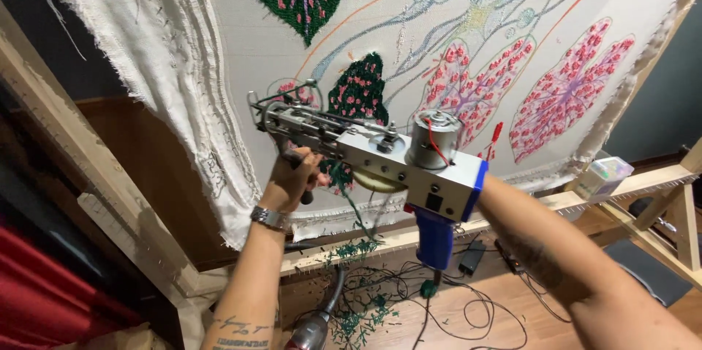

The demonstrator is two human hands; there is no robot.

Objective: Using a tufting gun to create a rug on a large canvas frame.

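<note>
Left hand (294, 178) is clenched around the front grip of the tufting gun (373, 152), steadying its nose against the stretched cloth (307, 50), probably so the needle end stays pressed square to the fabric. Its wrist carries a metal watch (268, 217). Behind the gun's body the right hand is hidden; the forearm runs up to the blue pistol handle (434, 236), so it likely grips there, but I cannot tell how the fingers sit. The gun hangs in mid-air, tilted, its nose beside a small dark green tufted leaf with pink dots (360, 90), and green yarn (344, 182) trails down from it. Further out, two pink leaf shapes (567, 90) fill the right of the cloth, which is tacked onto a wooden frame (512, 207) that keeps it taut. Below, the wooden floor (482, 299) is littered with green yarn scraps (358, 313) and black cables (468, 306).
</note>
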